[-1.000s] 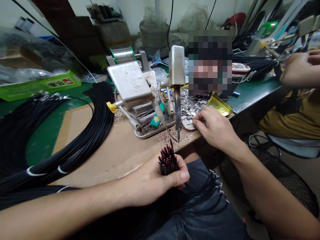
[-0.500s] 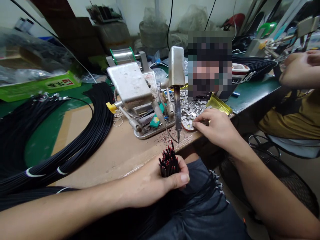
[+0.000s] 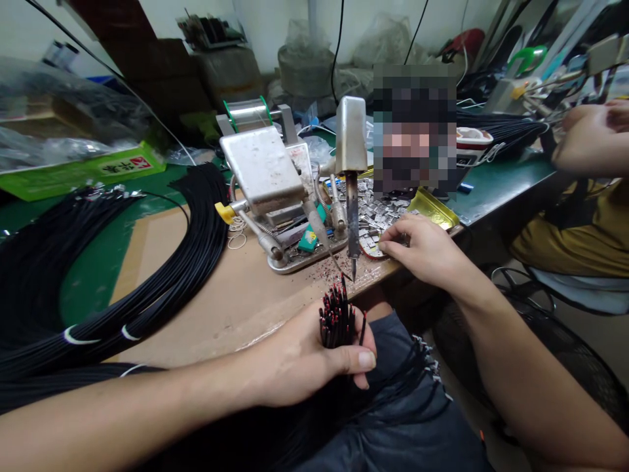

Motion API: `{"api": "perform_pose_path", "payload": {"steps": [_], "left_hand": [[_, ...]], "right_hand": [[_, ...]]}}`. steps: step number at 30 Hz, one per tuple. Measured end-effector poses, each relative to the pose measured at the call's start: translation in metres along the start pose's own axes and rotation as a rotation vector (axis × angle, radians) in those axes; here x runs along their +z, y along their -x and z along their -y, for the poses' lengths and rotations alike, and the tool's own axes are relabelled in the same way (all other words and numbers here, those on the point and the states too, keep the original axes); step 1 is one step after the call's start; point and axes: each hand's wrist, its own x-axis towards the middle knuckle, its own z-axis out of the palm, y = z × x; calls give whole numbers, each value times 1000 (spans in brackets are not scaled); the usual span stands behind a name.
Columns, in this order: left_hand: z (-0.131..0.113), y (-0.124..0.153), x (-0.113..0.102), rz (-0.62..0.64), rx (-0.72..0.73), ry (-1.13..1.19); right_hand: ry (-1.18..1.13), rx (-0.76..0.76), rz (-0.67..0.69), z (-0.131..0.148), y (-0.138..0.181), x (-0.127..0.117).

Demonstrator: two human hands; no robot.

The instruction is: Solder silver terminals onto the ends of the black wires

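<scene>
A shallow gold-coloured metal tin (image 3: 435, 208) with a rounded near corner sits on the green table (image 3: 81, 282), filled with a loose heap of small flat silver metal pieces (image 3: 378, 208). Left of it, the low-rimmed grey metal tray (image 3: 285, 266) of a soldering stand carries a small green packet (image 3: 308, 241) among other bits too small to make out. At the far left is a long bright-green printed cardboard box (image 3: 86, 174), with crumpled clear plastic (image 3: 59, 134) piled at it; whether all of that lies inside, I cannot tell.

The left hand (image 3: 318, 368) is closed around an upright bundle of thin black wires with red tips (image 3: 337, 322), gripping it just below the ends, over the person's lap. One wire stands apart from the rest, beside the index finger and above the thumb. The bundle is just below the pointed tip of the downward-facing soldering iron (image 3: 352, 226).

The right hand (image 3: 423, 248) is at the tin's near corner, fingers curled, thumb and index fingertips close together by the silver pieces. Whether they pinch one cannot be told. A large curved hank of black wires (image 3: 199, 223), bound with white ties, lies left of the stand.
</scene>
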Motion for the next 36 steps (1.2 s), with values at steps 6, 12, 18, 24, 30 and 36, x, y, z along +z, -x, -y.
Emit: {"api": "perform_pose_path", "payload": {"steps": [6, 12, 18, 24, 30, 36], "left_hand": [[0, 1, 3, 4, -73, 140], [4, 0, 4, 3, -60, 171], [0, 1, 5, -5, -52, 143], [0, 0, 3, -12, -59, 116], [3, -2, 3, -63, -83, 169], [-3, 0, 8, -279, -92, 258]], "right_hand": [[-100, -80, -12, 6, 6, -6], [-23, -160, 59, 9, 12, -3], [-9, -138, 23, 6, 11, 5], [24, -180, 45, 7, 12, 6], [-149, -173, -228, 7, 20, 9], [-601, 59, -160, 29, 51, -5]]}}
